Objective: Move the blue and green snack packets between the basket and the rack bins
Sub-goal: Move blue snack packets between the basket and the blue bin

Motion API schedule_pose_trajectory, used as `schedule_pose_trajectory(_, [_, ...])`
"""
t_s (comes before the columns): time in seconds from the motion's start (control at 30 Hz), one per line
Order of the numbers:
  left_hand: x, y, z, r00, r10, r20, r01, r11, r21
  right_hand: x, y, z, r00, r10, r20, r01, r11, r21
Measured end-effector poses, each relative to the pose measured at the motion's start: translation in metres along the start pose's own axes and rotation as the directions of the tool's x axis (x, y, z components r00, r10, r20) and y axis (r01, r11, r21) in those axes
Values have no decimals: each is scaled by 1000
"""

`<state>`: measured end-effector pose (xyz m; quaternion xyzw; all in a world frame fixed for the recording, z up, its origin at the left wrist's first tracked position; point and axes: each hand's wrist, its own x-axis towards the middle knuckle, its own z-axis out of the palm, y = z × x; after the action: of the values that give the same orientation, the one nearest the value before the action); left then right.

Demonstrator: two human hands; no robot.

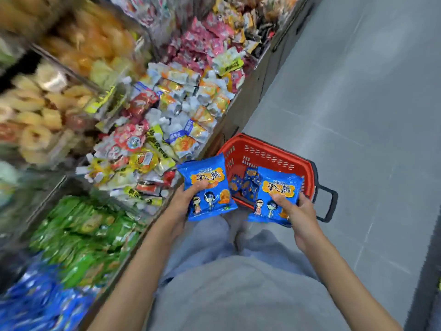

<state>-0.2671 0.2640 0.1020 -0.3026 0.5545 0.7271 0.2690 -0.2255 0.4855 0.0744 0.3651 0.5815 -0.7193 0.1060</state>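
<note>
the left hand (pixel 186 201) pinches a blue packet (pixel 207 185), thumb on its front, between the rack edge (pixel 226 115) and the red basket (pixel 269 147); the right hand (pixel 300 211) grips a second blue packet (pixel 276 191) over the basket's near rim. more blue packets (pixel 245 185) lie inside the basket, so the job looks partway. the green bin (pixel 83 225) and blue bin (pixel 43 306) are both stocked; which way these two are headed i cannot tell, and no green shows in the basket

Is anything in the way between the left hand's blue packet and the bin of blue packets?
Nothing visible blocks it. The left hand holds the blue packet beside the rack; the bin of blue packets is open on top, past only its front edge.
</note>
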Motion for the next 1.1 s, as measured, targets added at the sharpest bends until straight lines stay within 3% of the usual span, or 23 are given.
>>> schedule_pose_trajectory(0.17, [-76, -57, -37, 979, 25, -201, -88, 946, -313, -19, 8, 10, 965, 57, 256, -7, 982, -191])
schedule_pose_trajectory(0.3, [-130, -101, -72, 915, 8, -402, -214, 858, -468, -39, 23, 55, 864, 145, 483, 27, 943, -331])
schedule_pose_trajectory(0.43, [-169, -136, -110, 849, -28, -528, -316, 775, -548, -64, 40, 115, 760, 190, 622, 137, 888, -438])
schedule_pose_trajectory(0.6, [-188, -154, -168, 785, -76, -614, -399, 697, -596, -96, 66, 189, 680, 273, 680, 183, 835, -519])
schedule_pose_trajectory(0.83, [-208, -141, -254, 759, -50, -649, -455, 672, -584, -142, 102, 289, 615, 321, 720, 259, 780, -570])
schedule_pose_trajectory(1.0, [-215, -133, -299, 735, -50, -677, -489, 653, -579, -160, 131, 367, 576, 332, 747, 377, 702, -603])
schedule_pose_trajectory(1.1, [-213, -132, -321, 707, -83, -703, -526, 603, -600, -165, 151, 419, 524, 304, 796, 537, 607, -585])
